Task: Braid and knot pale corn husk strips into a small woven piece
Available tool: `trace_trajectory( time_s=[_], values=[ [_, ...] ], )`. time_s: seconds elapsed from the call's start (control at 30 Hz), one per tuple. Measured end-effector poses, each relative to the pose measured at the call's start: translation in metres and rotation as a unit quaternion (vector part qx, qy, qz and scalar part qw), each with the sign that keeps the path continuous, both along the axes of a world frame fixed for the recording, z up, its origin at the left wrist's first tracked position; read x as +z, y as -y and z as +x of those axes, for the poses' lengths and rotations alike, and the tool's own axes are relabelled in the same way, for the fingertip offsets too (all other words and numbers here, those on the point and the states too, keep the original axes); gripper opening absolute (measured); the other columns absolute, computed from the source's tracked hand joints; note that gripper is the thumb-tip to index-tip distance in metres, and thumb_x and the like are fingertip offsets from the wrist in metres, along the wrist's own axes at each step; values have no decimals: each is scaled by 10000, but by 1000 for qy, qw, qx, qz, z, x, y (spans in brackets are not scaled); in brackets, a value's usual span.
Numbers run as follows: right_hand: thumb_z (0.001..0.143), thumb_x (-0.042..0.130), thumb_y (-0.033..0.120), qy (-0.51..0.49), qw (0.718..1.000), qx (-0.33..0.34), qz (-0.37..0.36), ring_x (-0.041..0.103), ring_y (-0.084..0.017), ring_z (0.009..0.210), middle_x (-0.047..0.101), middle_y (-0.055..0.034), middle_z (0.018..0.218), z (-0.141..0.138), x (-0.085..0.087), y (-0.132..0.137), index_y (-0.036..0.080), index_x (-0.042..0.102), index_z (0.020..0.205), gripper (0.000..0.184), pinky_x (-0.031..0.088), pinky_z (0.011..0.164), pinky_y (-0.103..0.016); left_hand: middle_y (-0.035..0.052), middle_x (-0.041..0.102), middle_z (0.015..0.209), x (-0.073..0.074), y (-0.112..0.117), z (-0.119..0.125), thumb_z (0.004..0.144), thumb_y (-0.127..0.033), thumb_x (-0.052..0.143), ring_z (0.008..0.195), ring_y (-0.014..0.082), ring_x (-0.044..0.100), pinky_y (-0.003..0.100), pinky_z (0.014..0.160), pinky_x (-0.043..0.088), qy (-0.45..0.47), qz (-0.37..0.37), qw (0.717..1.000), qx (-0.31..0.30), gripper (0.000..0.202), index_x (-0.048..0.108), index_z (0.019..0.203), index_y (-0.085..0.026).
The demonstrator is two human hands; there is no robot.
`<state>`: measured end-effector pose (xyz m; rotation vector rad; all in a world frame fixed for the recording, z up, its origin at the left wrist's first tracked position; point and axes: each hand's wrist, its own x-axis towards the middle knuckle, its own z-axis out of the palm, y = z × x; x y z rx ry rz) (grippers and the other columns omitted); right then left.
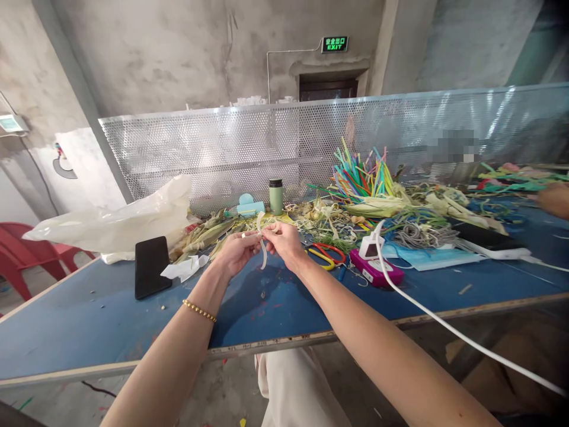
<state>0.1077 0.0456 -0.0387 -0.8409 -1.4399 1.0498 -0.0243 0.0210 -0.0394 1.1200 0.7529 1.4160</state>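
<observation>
My left hand (237,249) and my right hand (284,242) meet above the blue table (89,320), both pinched on a pale husk strip (263,255). The strip curls up between the fingertips and one end hangs down below them. A gold bead bracelet (199,311) sits on my left wrist. A heap of dried corn husks (208,234) lies just behind the hands.
A black phone (151,265) and crumpled white paper (183,268) lie left of the hands, a big plastic bag (120,222) behind them. Scissors (326,255), a pink device (376,270) with a white cable, a green flask (276,196) and coloured strips (362,175) lie to the right. Another person's hand (553,198) shows at the far right.
</observation>
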Motion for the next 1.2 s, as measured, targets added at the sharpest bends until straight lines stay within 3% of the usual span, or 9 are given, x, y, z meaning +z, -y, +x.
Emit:
trace_trajectory(
  time_s=[0.2,0.37,0.5,0.87,1.0,1.1,1.2],
  values=[
    [771,608,191,70,997,-33,18,552,-111,430,578,39,540,0,-3,-1,180,586,815,51,420,394,-196,11,567,551,-8,-7,0,504,-252,882,480,69,457,229,488,327,-22,18,997,78,302,682,642,-73],
    [774,623,245,143,986,-66,61,560,-117,420,602,15,547,4,-2,-4,179,577,649,148,393,412,-209,9,559,550,-11,-8,-1,526,-275,869,476,68,455,224,485,324,-31,24,996,78,301,680,650,-76],
    [766,617,216,188,975,-90,82,598,-148,446,582,11,455,5,-2,-5,178,613,628,143,425,480,-226,6,555,558,-10,-7,1,535,-252,852,482,71,466,225,496,335,-41,23,996,78,265,662,619,-89],
    [743,660,223,81,996,-15,-20,641,-151,485,643,-13,602,3,1,-1,171,590,662,119,437,417,-211,15,571,593,-6,-3,-1,565,-187,825,503,73,479,236,532,379,-18,11,999,42,208,650,625,-91],
    [744,684,286,81,997,-1,-13,599,-122,485,635,-5,635,6,3,0,166,606,708,147,403,406,-200,14,574,609,-7,-3,-1,566,-204,834,512,75,490,232,521,368,-33,24,998,42,216,665,640,-91],
    [748,678,359,68,997,27,14,469,-79,422,558,36,552,10,3,-1,170,598,684,215,316,374,-189,14,569,596,-6,0,2,569,-223,842,515,82,492,237,514,363,-66,38,997,-1,222,681,646,-92],
    [746,654,328,53,997,24,41,367,-63,377,467,64,463,11,3,-2,175,547,596,239,267,361,-200,39,614,637,-3,4,3,580,-262,853,500,81,493,239,495,359,-86,20,996,-12,247,698,672,-92]
  ],
)
